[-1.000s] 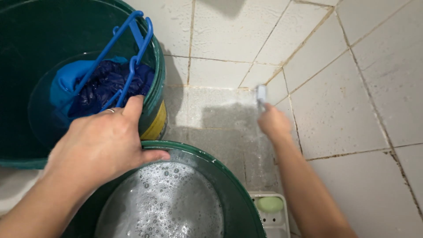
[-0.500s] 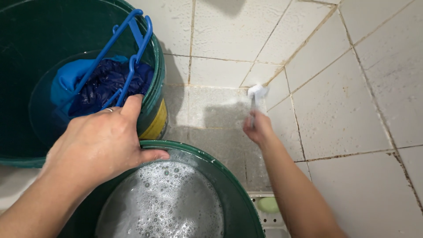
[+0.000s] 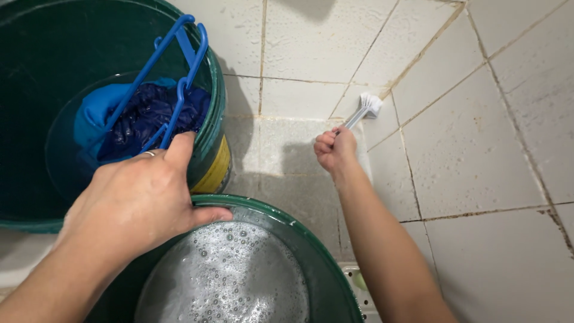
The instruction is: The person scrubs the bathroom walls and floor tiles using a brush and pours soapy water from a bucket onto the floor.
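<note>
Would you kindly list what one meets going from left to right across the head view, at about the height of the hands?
Blue cloth in the green bucket → blue hanger → left hand on the soapy bucket's rim → right hand → white brush at the tiled corner.

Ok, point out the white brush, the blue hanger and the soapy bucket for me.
white brush point(image 3: 371, 106), head view, on the bristle head against the tiled corner.
blue hanger point(image 3: 179, 48), head view, on its upper bar inside the far bucket.
soapy bucket point(image 3: 311, 251), head view, on its green rim.
</note>
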